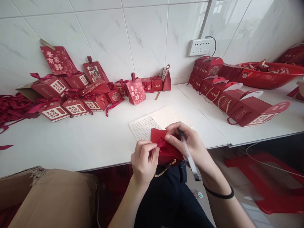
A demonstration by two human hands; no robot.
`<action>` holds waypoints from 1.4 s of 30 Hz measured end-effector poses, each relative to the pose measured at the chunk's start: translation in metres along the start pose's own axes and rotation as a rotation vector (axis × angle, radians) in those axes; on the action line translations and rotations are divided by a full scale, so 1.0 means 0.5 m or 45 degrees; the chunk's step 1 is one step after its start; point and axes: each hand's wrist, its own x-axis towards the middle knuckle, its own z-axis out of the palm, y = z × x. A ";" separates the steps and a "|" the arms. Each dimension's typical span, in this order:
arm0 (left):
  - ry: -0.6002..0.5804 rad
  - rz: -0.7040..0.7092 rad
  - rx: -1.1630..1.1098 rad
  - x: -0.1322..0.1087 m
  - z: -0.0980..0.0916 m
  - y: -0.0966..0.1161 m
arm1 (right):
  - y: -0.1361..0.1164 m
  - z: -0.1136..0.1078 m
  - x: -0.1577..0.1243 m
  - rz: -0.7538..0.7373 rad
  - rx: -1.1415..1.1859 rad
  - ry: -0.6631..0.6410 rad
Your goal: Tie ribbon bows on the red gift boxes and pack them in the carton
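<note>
A small red gift box with a gold rope handle is between my hands, over my lap at the table's front edge. My left hand is closed, pinching the red ribbon at the top of the box. From the other side, my right hand has thumb and fingertips pressed together at the ribbon. A clear pen with a black cap is also held in the right hand, slanting down. Just behind the box lies an open notebook, its left page filled with handwriting.
Several finished-looking red boxes with ribbons stand at the back left. More boxes line the right, near a red basin. A cardboard carton is at lower left, a red stool at lower right.
</note>
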 end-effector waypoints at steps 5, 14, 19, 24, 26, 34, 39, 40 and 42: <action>0.002 0.003 -0.006 0.001 0.001 0.002 | 0.001 0.006 -0.001 -0.039 -0.114 -0.042; -0.184 -0.186 0.122 0.017 -0.007 0.019 | 0.002 0.010 -0.006 -0.063 -0.038 -0.058; -0.270 -0.235 0.253 0.029 -0.012 0.026 | 0.003 0.011 -0.010 -0.140 -0.099 -0.048; -0.310 -0.297 0.209 0.031 -0.013 0.023 | 0.005 0.009 -0.015 -0.168 -0.176 -0.031; -0.322 -0.327 0.175 0.031 -0.013 0.022 | 0.005 0.008 -0.014 -0.146 -0.205 -0.002; -0.384 -0.461 0.032 0.033 -0.015 0.023 | -0.003 0.004 -0.004 -0.168 -0.313 -0.060; -0.579 -0.717 -0.236 0.055 -0.030 0.018 | -0.001 -0.003 -0.006 -0.161 -0.319 -0.091; -0.648 -0.748 -0.290 0.061 -0.035 0.015 | 0.002 -0.002 -0.005 -0.153 -0.344 -0.091; -0.781 -0.798 -0.407 0.073 -0.045 0.008 | 0.008 0.003 -0.003 -0.146 -0.392 -0.078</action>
